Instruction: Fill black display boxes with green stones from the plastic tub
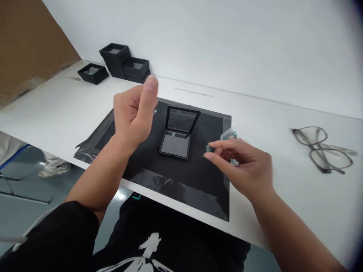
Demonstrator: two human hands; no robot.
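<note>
My right hand [241, 162] pinches a small dark green stone [208, 149] between thumb and forefinger, above the right part of a black mat [170, 170]. Partly hidden behind that hand is a clear plastic container [226, 133] with green pieces in it. An open black mirror compact [175, 146] sits mid-mat, its lid tilted back; a small pale green piece [173, 134] shows near its hinge. My left hand [136, 109] is raised over the mat's left side, closed in a fist with the thumb up. Whatever its fingers may hold is hidden. Beside it a small shiny piece [154, 112] shows.
Black boxes [115, 60] are stacked at the back left, with a separate open black box [93, 73] holding something pale. Eyeglasses [320, 149] lie on the white table [283, 211] at the right. A white wall [227, 45] closes off the back.
</note>
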